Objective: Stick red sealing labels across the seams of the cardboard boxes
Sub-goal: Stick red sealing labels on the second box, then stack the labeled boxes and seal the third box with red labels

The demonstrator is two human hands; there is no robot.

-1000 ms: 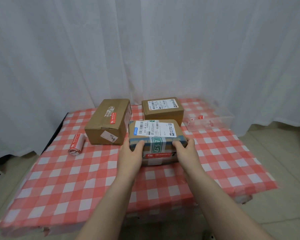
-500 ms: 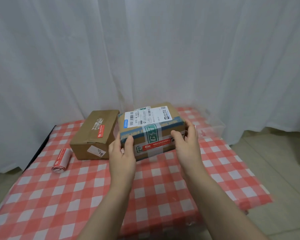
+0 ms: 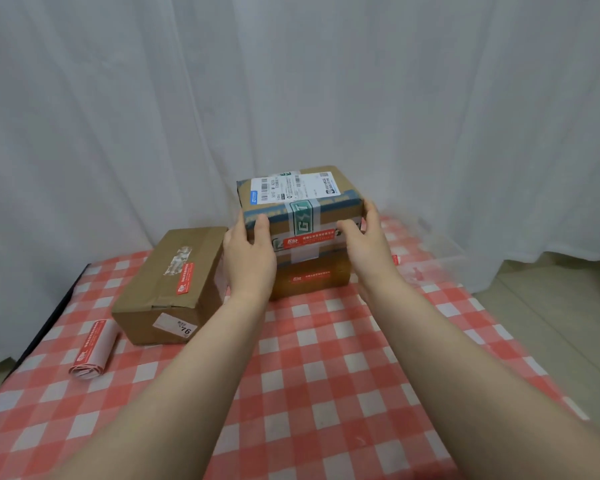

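The near half of the counter is left open between the forearms. The far middle is blocked by a box stack, with a side box just beside it on the left. A label roll lies apart near the left edge, and a clear tray occupies the far right corner.

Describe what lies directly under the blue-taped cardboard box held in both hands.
Under the blue-taped cardboard box sits a second brown cardboard box, whose front bears a red sealing label. Its top and any seam there are covered, and the left hand hides its left end.
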